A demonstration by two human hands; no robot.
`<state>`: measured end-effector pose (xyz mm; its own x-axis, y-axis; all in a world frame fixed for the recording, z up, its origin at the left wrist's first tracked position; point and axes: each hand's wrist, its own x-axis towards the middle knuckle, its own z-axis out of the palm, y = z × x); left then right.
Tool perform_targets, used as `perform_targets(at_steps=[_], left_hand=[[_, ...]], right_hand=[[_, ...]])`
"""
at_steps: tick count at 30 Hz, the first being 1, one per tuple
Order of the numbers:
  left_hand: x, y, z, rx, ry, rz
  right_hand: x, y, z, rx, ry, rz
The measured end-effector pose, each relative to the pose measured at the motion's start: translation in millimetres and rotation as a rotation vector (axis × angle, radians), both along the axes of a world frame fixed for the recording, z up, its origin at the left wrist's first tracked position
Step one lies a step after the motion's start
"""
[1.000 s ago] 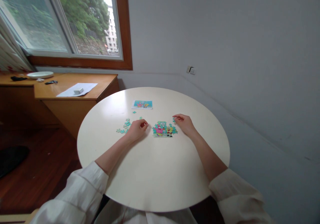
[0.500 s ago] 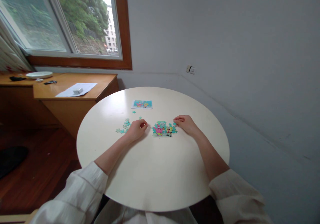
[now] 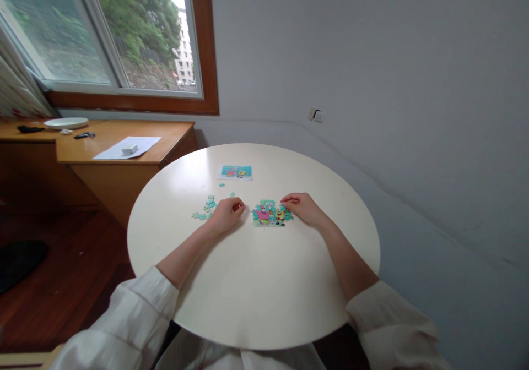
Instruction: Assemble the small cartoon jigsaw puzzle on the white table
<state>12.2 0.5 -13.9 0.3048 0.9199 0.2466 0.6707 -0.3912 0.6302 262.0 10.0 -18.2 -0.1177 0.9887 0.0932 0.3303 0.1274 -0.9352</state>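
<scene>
On the round white table (image 3: 252, 287), your right hand (image 3: 303, 207) is nearer the multicoloured, cartoon-printed partial jigsaw (image 3: 268, 215).
It lies left of and nearer you than those narrowly pinched fingertips, at its far right corner, long axis side to side — whether they grip anything, I can't tell. Your left hand (image 3: 226, 214) curls beside loose teal-green pieces (image 3: 206, 211) — its hold hidden.

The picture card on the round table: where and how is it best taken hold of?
The picture card is probably best pinched at its right edge, coming low from the right. It lies flat and looks thin, and a loose puzzle piece sits by its near left corner, away from that edge.
</scene>
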Motion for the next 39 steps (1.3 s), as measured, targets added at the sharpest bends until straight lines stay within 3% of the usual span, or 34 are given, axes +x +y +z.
perform_targets(at_steps=[16,26,33,39], left_hand=[[-0.2,1.8,-2.6,-0.007,-0.01,-0.013],[11.3,-4.5,3.6,-0.135,-0.251,-0.185],[14.7,-3.4,-0.8,-0.201,-0.383,-0.205],[17.0,0.2,-5.0,-0.269,-0.527,-0.182]], right_hand=[[-14.8,-5.3,2.6,-0.026,0.089,0.018],[-53.3,-17.9,7.3,-0.057,0.297,-0.005],[-70.5,-22.2,6.0,-0.088,0.411,0.041],[-70.0,-23.3,4.9,-0.126,0.385,0.061]])
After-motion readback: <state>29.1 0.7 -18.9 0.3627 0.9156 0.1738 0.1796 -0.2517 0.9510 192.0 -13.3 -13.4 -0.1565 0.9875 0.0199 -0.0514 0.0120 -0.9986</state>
